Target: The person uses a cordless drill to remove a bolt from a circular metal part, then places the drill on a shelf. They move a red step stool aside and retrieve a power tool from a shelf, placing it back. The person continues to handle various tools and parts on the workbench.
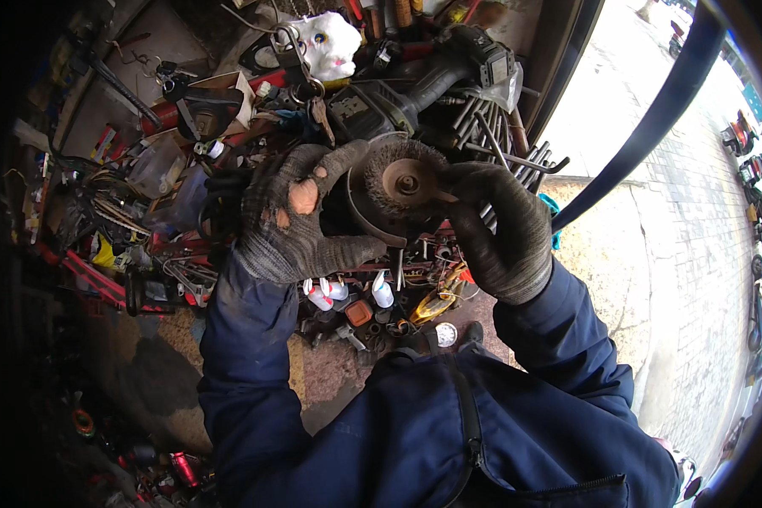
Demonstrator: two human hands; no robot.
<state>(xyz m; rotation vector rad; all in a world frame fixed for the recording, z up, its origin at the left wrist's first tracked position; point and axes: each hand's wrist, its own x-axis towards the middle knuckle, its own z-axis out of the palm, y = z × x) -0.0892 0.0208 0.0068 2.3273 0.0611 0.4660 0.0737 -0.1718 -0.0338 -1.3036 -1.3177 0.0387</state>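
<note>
In front of me is a round wire wheel brush (379, 173) with a metal centre, sitting inside a curved metal guard (371, 222). My left hand (300, 216), in a worn grey glove with holes, curls round the guard's left side, its thumb along the lower edge. On the other side my right hand (504, 224), gloved too, is closed with its fingertips at the wheel's right edge; the exact grip is partly hidden. A dark cordless power tool (415, 91) lies just beyond the wheel; I cannot tell whether they are joined.
Tools and loose parts crowd the bench. Metal rods (516, 157) stick out at the right, and a white crumpled bag (330, 44) lies at the back. Spray cans (383, 292) stand lower down, near a yellow tool (436, 303). A dark strap (643, 127) hangs at the right.
</note>
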